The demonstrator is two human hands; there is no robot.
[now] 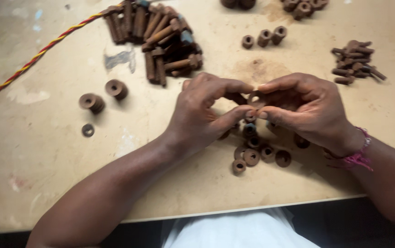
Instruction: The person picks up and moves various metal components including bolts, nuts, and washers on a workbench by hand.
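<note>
My left hand [202, 112] and my right hand [305, 108] meet over the middle of the worn wooden table [50, 151]. Between their fingertips they hold a rusty ring-shaped washer [256, 98], pinched by thumb and forefinger on both sides. Directly below the hands lie several rusty nuts and washers [257, 154] in a loose cluster. My right wrist wears a pink thread bracelet [357, 154].
A heap of rusty bolts [158, 39] lies at the top centre. Stacked washers [103, 95] sit at the left, three nuts [264, 37] beyond the hands, small bolts [356, 62] at the right. A red-yellow twisted cord [36, 57] crosses the top left.
</note>
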